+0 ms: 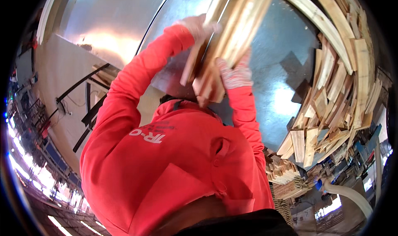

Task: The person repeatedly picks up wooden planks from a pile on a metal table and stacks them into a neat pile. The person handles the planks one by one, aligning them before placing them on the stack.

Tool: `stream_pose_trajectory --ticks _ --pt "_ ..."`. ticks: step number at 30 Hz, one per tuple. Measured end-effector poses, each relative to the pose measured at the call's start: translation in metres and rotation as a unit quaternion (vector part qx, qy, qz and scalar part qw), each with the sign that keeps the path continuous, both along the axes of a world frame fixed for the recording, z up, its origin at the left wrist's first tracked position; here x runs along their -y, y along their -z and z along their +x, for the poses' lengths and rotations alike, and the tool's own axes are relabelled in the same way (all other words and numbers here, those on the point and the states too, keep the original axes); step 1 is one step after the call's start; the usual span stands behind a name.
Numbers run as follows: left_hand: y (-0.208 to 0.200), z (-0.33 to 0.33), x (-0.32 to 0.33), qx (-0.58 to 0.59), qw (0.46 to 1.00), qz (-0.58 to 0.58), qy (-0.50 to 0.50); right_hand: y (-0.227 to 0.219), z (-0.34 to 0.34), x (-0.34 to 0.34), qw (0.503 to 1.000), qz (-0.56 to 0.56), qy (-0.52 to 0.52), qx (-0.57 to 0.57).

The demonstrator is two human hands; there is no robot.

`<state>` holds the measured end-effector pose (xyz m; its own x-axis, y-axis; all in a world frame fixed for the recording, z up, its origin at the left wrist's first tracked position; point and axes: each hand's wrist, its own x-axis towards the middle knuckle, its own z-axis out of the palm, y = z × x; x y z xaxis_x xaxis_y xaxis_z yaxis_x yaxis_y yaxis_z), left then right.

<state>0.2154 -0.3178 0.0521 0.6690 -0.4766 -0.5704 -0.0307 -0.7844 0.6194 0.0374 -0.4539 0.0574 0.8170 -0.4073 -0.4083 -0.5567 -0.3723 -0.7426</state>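
Note:
Long pale wooden strips [238, 28] lie side by side over the metal tabletop [275, 49], their ends pointing toward my body. My left hand [197, 27], in a light glove, is closed around a single wooden strip [191, 64] at the left, which a narrow gap separates from the others. On the right side of the grouped strips, my gloved right hand [235, 74] grips them near their closer ends. Motion blurs the strips and parts of both hands, and some fingertips are hidden behind the wood.
A large heap of wooden strips [331, 99] covers the right side of the table. Stacked wood [284, 173] stands beyond the table's lower right edge. Black metal bars [85, 80] jut out at the left. A pale hose [350, 194] curves at the lower right.

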Motion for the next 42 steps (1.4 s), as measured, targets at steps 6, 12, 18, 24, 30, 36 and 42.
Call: stream_pose_trajectory --ticks 6,12,18,24,30,36,42 --pt "-0.028 -0.05 0.047 0.222 0.963 0.128 -0.078 -0.017 0.028 0.007 0.976 -0.019 -0.208 -0.067" --pt "-0.032 -0.029 0.057 0.157 0.969 0.164 -0.095 0.062 0.004 0.034 0.951 0.3 0.035 0.067" --pt "0.076 0.009 -0.005 0.061 0.976 -0.102 -0.184 0.05 0.001 0.008 0.812 0.563 0.048 0.148" --pt "0.084 -0.014 -0.013 0.16 0.977 0.136 -0.014 0.002 0.003 0.016 0.939 0.335 0.008 0.081" --pt "-0.012 -0.071 0.019 0.038 0.98 0.085 -0.177 0.008 -0.014 0.024 0.986 0.003 -0.168 -0.023" --pt "-0.039 -0.093 0.063 0.135 0.946 0.225 -0.192 0.028 -0.032 0.004 0.958 0.196 -0.171 0.118" --pt "-0.045 -0.06 0.008 0.188 0.912 0.326 -0.166 0.038 -0.005 -0.056 0.927 0.152 -0.305 0.155"
